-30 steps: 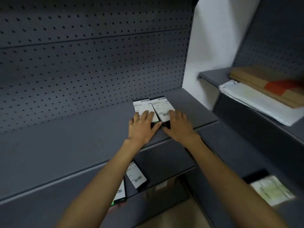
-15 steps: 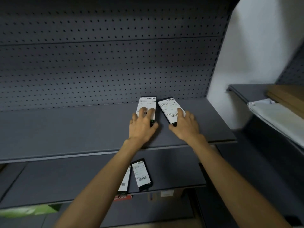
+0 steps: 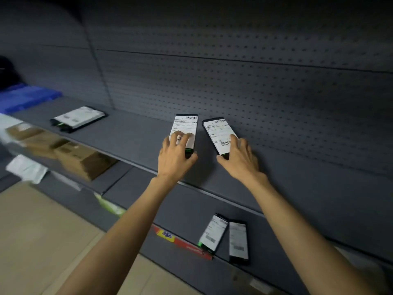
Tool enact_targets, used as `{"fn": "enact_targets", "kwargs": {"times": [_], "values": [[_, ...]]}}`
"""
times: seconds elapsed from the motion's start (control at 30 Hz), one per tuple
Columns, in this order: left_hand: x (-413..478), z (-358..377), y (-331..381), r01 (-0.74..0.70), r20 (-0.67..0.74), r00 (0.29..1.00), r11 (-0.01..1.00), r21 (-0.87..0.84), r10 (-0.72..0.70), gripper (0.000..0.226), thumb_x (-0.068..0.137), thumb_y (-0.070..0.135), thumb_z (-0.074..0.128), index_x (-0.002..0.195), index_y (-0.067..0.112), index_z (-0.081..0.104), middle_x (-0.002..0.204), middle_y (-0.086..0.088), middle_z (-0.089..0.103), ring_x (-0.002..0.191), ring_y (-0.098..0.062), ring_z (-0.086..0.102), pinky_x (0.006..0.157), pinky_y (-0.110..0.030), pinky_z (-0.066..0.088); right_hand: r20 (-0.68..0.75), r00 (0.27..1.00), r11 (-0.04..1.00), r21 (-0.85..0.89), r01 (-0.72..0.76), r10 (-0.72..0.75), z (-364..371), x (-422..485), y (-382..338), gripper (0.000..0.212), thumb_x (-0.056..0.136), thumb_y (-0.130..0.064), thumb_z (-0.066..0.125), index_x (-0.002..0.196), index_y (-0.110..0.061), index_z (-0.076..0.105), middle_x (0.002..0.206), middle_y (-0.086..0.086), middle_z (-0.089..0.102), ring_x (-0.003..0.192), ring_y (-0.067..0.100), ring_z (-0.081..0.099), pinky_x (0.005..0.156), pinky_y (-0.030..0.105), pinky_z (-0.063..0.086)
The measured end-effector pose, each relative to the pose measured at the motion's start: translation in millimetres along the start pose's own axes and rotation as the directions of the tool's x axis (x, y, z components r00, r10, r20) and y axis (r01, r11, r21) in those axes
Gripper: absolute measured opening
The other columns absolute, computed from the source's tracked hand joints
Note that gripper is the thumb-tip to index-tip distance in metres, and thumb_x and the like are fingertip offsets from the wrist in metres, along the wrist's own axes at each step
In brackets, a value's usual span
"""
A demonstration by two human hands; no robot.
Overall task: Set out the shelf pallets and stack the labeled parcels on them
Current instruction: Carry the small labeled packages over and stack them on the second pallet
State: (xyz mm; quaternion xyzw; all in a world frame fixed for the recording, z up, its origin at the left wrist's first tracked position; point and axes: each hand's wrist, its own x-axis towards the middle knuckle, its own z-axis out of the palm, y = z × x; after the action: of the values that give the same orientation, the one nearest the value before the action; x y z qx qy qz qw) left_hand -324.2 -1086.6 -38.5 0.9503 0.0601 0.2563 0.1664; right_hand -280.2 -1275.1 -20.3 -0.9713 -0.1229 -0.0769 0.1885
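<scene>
Two flat black parcels with white barcode labels lie side by side on the grey upper shelf (image 3: pixel 131 137), a narrow gap between them. My left hand (image 3: pixel 174 158) lies over the near end of the left parcel (image 3: pixel 185 126), fingers on the label and thumb hooked at its near corner. My right hand (image 3: pixel 240 160) covers the near end of the right parcel (image 3: pixel 217 129) the same way. The right parcel is angled slightly leftward at its far end. Both near ends are partly hidden under my fingers.
A third labeled parcel (image 3: pixel 78 118) lies further left on the same shelf. Two more parcels (image 3: pixel 213 233) (image 3: pixel 238 241) rest on the lower shelf above a red strip (image 3: pixel 182 241). Cardboard boxes (image 3: pixel 83 160), a white bag (image 3: pixel 25 169) and a blue crate (image 3: pixel 27 96) sit at the left. Pegboard backs the shelf.
The two parcels, touching a second ago, have been spread slightly apart under my hands. My view has swung left, bringing the boxes and blue crate into sight.
</scene>
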Motion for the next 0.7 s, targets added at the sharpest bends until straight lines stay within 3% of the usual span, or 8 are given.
{"fn": "enact_targets", "kwargs": {"times": [0.37, 0.7], "values": [[-22.3, -133.7, -239.3, 0.308, -0.22, 0.937, 0.94, 0.145, -0.272, 0.054, 0.082, 0.042, 0.06, 0.134, 0.03, 0.048, 0.138, 0.001, 0.042, 0.128, -0.031, 0.038, 0.09, -0.047, 0.046, 0.085, 0.911, 0.912, 0.114, 0.393, -0.403, 87.3, 40.0, -269.1, 0.08, 0.088, -0.052, 0.058, 0.148, -0.015, 0.02, 0.139, 0.013, 0.034, 0.122, 0.035, 0.044, 0.088, 0.045, 0.046], [-57.5, -254.7, -468.5, 0.483, -0.351, 0.853, 0.839, 0.251, -0.386, 0.056, 0.08, 0.045, 0.056, 0.132, 0.026, 0.051, 0.136, -0.003, 0.046, 0.124, -0.031, 0.041, 0.085, -0.044, 0.048, 0.12, 0.773, 0.779, 0.19, 0.597, -0.622, 173.3, 50.7, -538.2, 0.078, 0.089, -0.052, 0.056, 0.147, -0.017, 0.019, 0.142, 0.014, 0.032, 0.126, 0.035, 0.041, 0.091, 0.044, 0.043]]}}
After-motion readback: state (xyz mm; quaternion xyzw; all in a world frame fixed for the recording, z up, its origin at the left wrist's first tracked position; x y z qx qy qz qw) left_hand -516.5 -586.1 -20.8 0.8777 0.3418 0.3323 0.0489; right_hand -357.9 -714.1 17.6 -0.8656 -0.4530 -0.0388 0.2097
